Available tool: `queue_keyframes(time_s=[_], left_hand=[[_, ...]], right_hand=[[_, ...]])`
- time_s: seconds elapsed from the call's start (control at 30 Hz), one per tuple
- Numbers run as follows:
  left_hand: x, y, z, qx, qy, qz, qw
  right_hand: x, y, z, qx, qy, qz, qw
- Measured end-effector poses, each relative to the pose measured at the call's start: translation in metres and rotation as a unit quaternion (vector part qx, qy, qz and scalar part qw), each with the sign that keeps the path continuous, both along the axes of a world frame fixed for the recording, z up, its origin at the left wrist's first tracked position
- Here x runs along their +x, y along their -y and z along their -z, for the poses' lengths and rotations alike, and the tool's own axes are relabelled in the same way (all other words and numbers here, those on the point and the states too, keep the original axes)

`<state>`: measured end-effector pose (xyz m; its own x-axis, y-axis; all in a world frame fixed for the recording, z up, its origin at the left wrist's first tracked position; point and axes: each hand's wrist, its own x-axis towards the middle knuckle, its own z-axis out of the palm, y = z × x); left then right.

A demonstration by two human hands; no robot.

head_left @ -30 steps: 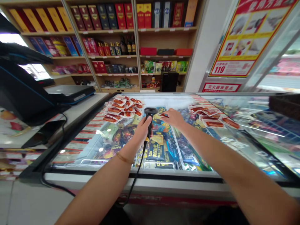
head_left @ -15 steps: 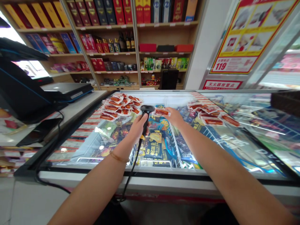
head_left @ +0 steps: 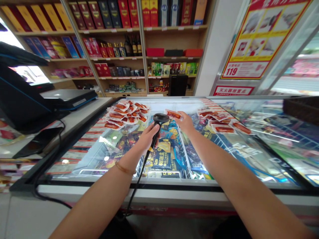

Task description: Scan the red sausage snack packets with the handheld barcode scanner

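My left hand point(head_left: 149, 136) is wrapped round the handle of a black barcode scanner point(head_left: 160, 118), whose cable hangs down toward me. In my right hand point(head_left: 185, 122) is a packaged sausage point(head_left: 173, 114), gripped at its right end and tilted a little, just right of the scanner's head. Both are over the glass top of a chest freezer point(head_left: 159, 103). To the left on the glass lies a heap of packaged sausages point(head_left: 124, 114). A smaller group of packaged sausages point(head_left: 223, 128) lies to the right of my right hand.
Under the glass, wire baskets hold bagged frozen food point(head_left: 161, 157). At left stand a scale point(head_left: 68, 98) and a dark machine point(head_left: 20, 89) on a counter. Shelves of boxes point(head_left: 109, 15) rise behind. A dark brown basket point(head_left: 301, 109) is at the far right.
The packaged sausage in my right hand has risen slightly and tilted, its right end lower. The scanner's head has shifted slightly right and down. The whole view has shifted a little.
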<state>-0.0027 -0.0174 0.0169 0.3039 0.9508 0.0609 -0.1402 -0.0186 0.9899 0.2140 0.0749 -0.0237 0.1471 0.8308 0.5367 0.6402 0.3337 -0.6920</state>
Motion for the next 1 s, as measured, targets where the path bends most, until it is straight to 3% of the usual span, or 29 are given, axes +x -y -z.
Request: queue_keyframes(time_s=[0.37,0.5,0.63,0.73,0.83,1.0], left_hand=[[0.0,-0.003,0.003,-0.002,0.01,0.013,1.0],[0.0,-0.005,0.001,-0.004,0.012,-0.068,0.998],[-0.01,-0.006,-0.016,-0.028,0.062,-0.124,0.99],[-0.033,-0.006,-0.035,-0.042,0.098,-0.146,0.984],[-0.068,-0.006,-0.051,-0.032,0.132,-0.206,0.969],[-0.128,0.002,-0.059,0.018,0.142,-0.302,0.942]], right_hand=[[0.003,-0.009,0.007,0.012,0.035,0.028,0.999],[0.005,-0.011,0.008,0.021,0.064,0.04,0.997],[-0.008,-0.016,-0.001,0.05,0.031,0.042,0.997],[-0.042,-0.033,-0.019,0.056,-0.081,0.025,0.995],[-0.096,-0.06,-0.045,0.015,-0.22,-0.02,0.975],[-0.194,-0.1,-0.076,-0.041,-0.322,-0.086,0.942]])
